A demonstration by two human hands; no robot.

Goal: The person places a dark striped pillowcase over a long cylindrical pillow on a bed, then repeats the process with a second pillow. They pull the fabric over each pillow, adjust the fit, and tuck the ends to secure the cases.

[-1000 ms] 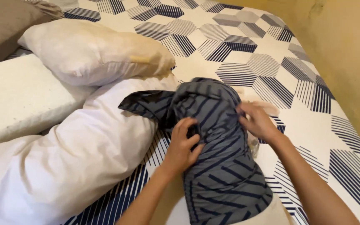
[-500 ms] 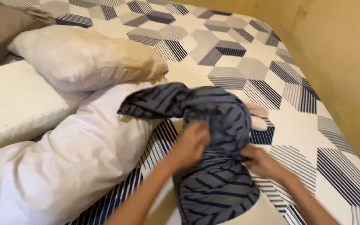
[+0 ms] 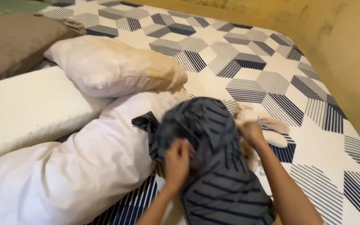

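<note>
Grey pillowcase with dark blue stripes (image 3: 213, 166), half drawn over a pillow, lying on the geometric-patterned bedsheet (image 3: 313, 137). Clenched in its left edge, the left hand (image 3: 176, 160); gripping its right edge, the right hand (image 3: 251, 132). Just left, a white bolster (image 3: 63, 175); beyond, a stained white pillow (image 3: 113, 66), a brown pillow (image 3: 13, 41).

Warm, even indoor light; soft shadows under pillows; motion blur on hands and striped cloth; no glare.
</note>
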